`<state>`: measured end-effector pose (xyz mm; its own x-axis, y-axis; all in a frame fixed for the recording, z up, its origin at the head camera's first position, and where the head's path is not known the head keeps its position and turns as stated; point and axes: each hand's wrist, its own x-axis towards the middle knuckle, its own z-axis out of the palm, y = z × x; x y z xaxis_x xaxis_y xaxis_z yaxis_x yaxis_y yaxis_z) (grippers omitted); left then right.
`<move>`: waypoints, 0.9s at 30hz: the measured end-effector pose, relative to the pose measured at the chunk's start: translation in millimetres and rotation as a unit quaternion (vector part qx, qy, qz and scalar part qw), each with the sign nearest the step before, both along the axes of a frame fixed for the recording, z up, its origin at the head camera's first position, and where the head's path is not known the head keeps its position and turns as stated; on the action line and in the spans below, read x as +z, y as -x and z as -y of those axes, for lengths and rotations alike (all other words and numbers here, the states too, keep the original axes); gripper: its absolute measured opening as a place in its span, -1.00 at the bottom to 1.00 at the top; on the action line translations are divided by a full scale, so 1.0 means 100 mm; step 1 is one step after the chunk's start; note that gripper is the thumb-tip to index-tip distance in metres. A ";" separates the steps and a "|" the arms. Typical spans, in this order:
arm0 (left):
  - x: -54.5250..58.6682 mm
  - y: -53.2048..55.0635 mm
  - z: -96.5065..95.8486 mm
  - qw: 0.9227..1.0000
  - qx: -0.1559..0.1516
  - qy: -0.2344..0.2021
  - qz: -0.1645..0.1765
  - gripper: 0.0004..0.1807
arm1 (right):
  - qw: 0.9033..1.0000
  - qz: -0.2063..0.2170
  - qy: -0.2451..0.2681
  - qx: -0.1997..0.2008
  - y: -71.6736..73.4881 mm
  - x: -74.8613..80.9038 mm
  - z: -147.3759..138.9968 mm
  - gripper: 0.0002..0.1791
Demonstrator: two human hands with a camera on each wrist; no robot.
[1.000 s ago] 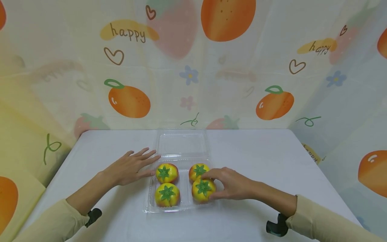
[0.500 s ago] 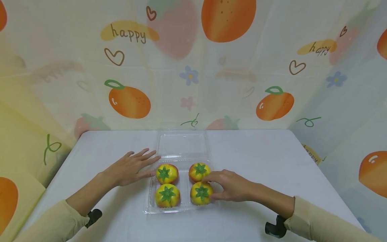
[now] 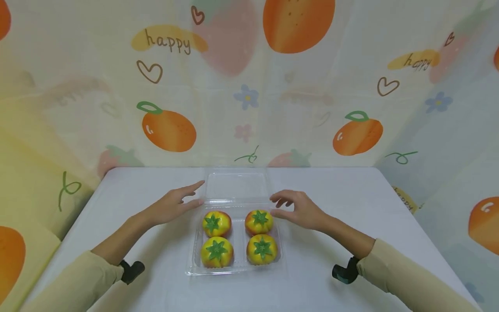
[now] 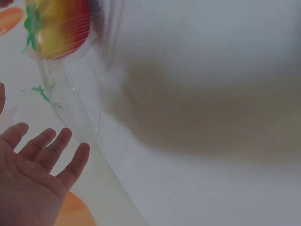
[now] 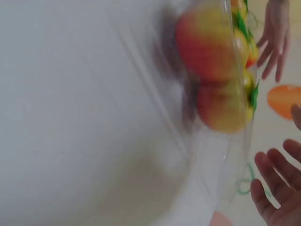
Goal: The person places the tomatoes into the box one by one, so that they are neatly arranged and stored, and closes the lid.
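Note:
A clear plastic clamshell box (image 3: pixel 239 247) lies on the white table with its lid (image 3: pixel 236 185) folded back, away from the person. Round yellow-red fruits with green star-shaped leaves sit in the tray: two on the left, the near one (image 3: pixel 217 252) and far one (image 3: pixel 216 224), two on the right, the near one (image 3: pixel 262 249) and far one (image 3: pixel 259 222). My left hand (image 3: pixel 173 204) is at the lid's left side near the hinge, its fingers extended. At the right side of the hinge, my right hand (image 3: pixel 300 209) has loosely bent fingers and holds nothing.
The white table (image 3: pixel 331 186) ends at a hanging cloth (image 3: pixel 273 117) printed with oranges, hearts and words. Similar cloth hangs along both sides. Dark camera mounts are strapped to the left wrist (image 3: pixel 132 271) and right wrist (image 3: pixel 345 271).
My right hand has let go of the near right fruit and moved away from me to the hinge. My left hand has shifted up beside the lid. The fruits stay in the tray.

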<state>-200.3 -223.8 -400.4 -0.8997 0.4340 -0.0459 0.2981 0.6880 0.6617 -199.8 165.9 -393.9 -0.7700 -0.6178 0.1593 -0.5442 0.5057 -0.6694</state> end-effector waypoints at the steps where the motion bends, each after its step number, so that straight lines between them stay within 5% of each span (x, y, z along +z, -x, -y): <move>1: 0.01 0.03 0.00 1.000 0.011 -0.016 0.011 -0.22 | 1.000 0.004 0.008 -0.024 0.06 -0.02 -0.01 -0.60; 7: 0.00 0.22 0.03 0.987 0.064 -0.108 0.100 -0.19 | 0.986 0.111 0.024 -0.125 0.37 -0.13 -0.01 -0.45; 14: -0.06 0.36 0.07 0.944 0.101 -0.232 0.211 -0.16 | 0.952 0.246 0.092 -0.160 0.66 -0.26 -0.02 -0.38; 19: -0.08 0.40 0.04 0.924 0.101 -0.273 0.248 -0.16 | 0.938 0.281 0.109 -0.171 0.76 -0.30 0.04 -0.38; 27: -0.09 0.41 0.02 0.916 0.115 -0.291 0.250 -0.17 | 0.932 0.288 0.118 -0.187 0.82 -0.28 0.14 -0.41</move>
